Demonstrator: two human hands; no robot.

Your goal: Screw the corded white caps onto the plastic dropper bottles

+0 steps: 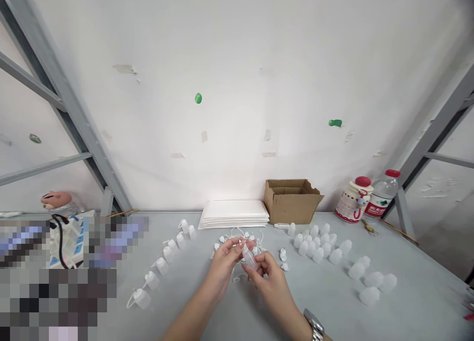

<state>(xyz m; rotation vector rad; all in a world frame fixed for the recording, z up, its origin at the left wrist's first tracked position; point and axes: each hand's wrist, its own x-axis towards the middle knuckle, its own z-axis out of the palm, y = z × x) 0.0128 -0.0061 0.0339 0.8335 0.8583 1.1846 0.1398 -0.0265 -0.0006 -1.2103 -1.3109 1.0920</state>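
At the middle of the grey table, a small translucent bottle [249, 257] is held tilted between both hands. My left hand [225, 260] pinches its upper end, where a small white piece shows between the fingertips. Fingers of my right hand [267, 273] are closed round the bottle's lower body. Behind and under the hands lies a loose pile of white caps with cords [259, 242], partly hidden. Two loose white caps [283, 254] lie just right of the pile.
Several bottles with looped caps [162, 266] form a slanting row at left. Several uncapped translucent bottles [335, 256] stand or lie at right. Behind are a white stack [234, 214], an open cardboard box [294, 208], a decorated jar [353, 200] and a red-capped water bottle [383, 195].
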